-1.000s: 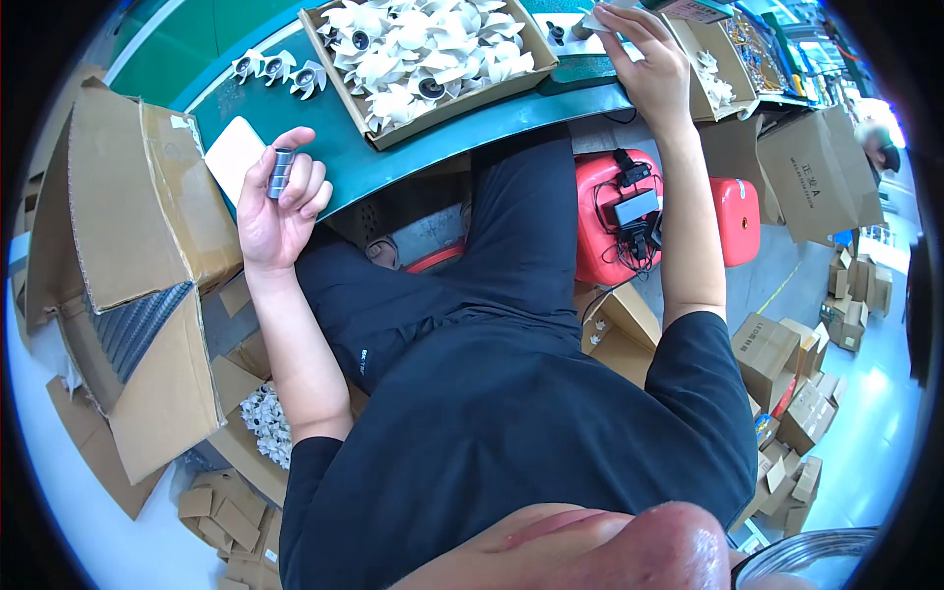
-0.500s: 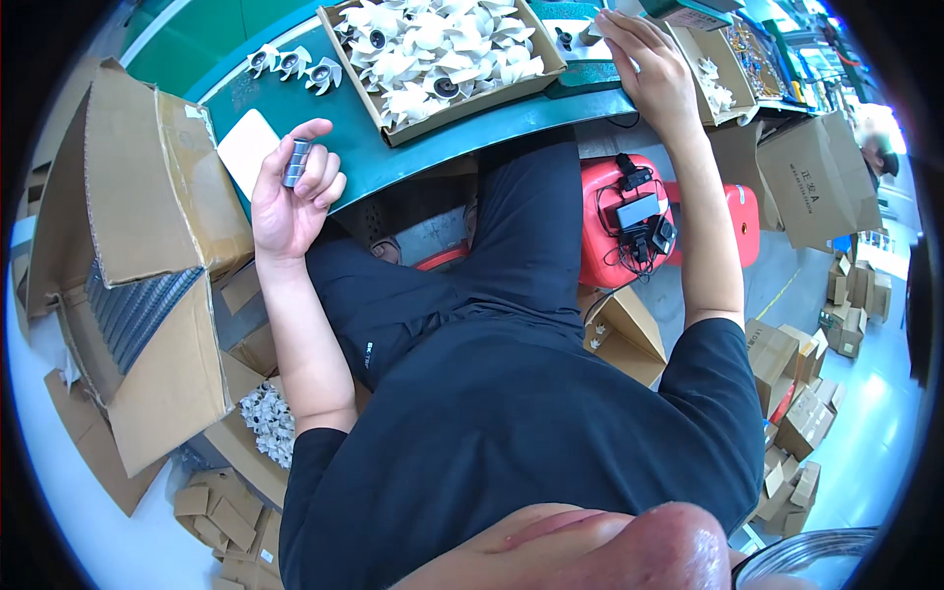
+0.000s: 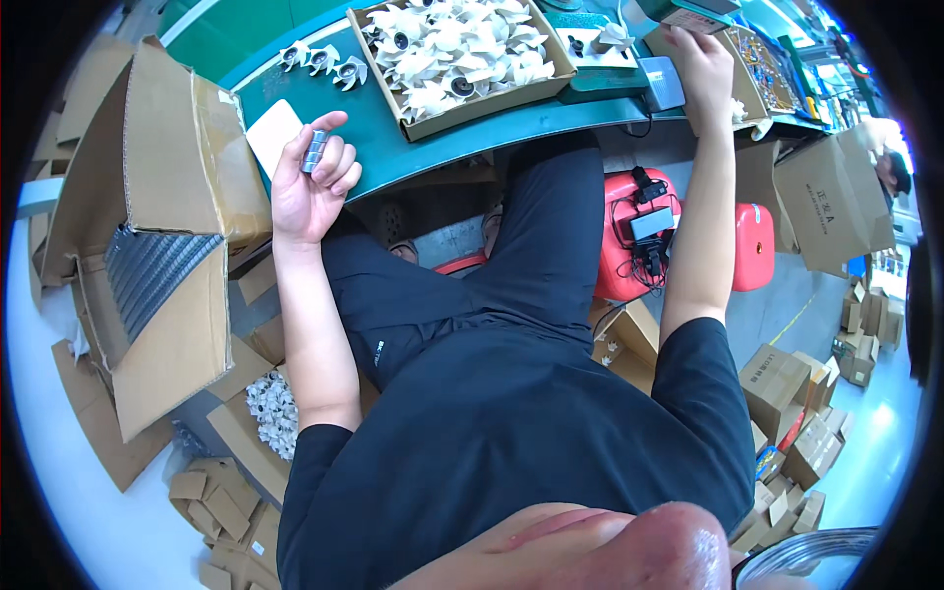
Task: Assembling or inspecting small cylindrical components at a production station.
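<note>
A short stack of shiny grey metal rings (image 3: 314, 151) sits in my left hand (image 3: 311, 189), whose fingers curl round it above the bench's left edge. My right hand (image 3: 704, 81) is raised at the right of the bench, beside the lower edge of a green machine part (image 3: 691, 14). Its fingers are bent, and what they hold, if anything, is hidden. Left of that hand, a white fan wheel (image 3: 616, 37) rests on a pale fixture plate (image 3: 602, 57) over a green base. A flat blue-grey box (image 3: 662, 84) with a cable lies by my right wrist.
A carton tray (image 3: 482, 110) heaped with white fan wheels stands mid-bench. Three fan wheels (image 3: 320, 59) and a white card (image 3: 272, 136) lie to its left. A large open carton (image 3: 177, 344) stands at left; a red stool (image 3: 619, 265) with cabled devices is below the bench.
My right hand has moved right, off the fixture, uncovering the white fan wheel and the blue-grey box. The left hand still holds the rings. The whole view has shifted slightly.
</note>
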### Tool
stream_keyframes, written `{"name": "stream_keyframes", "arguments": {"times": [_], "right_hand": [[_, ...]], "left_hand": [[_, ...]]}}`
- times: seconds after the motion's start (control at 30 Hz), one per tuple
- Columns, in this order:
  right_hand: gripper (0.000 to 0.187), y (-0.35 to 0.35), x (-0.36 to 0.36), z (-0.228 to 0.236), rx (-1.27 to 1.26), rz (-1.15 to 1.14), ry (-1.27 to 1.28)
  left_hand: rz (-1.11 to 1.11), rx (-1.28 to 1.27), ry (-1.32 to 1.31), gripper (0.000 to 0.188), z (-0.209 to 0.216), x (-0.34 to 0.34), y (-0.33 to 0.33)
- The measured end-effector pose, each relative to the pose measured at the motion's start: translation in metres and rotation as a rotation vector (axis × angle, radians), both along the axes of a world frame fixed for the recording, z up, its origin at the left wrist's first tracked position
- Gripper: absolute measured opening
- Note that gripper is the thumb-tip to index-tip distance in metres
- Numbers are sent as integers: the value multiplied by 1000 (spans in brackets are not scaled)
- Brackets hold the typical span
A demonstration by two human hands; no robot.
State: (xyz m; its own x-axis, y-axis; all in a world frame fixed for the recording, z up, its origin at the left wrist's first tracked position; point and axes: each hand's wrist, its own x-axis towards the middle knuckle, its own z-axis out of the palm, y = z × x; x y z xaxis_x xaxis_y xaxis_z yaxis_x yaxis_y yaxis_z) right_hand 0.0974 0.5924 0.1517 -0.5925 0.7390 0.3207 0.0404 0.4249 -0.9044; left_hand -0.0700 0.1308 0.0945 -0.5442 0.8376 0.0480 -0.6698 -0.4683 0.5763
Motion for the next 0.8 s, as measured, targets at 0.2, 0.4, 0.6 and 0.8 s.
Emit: {"name": "stream_keyframes", "arguments": {"times": [0.2,0.4,0.6,0.8], "right_hand": [[26,91,-54,-73,342,-34,-325],[28,31,-25,-54,410,101,-149],[36,-34,-17,-41,147,336,198],[36,-80,-19,-45,330,-2,285]], "left_hand": [[16,-18,-32,44,2,1,3],[47,-49,-14,44,-1,1,2],[46,-53,1,44,3,3,2],[72,-60,17,44,2,1,-3]]}}
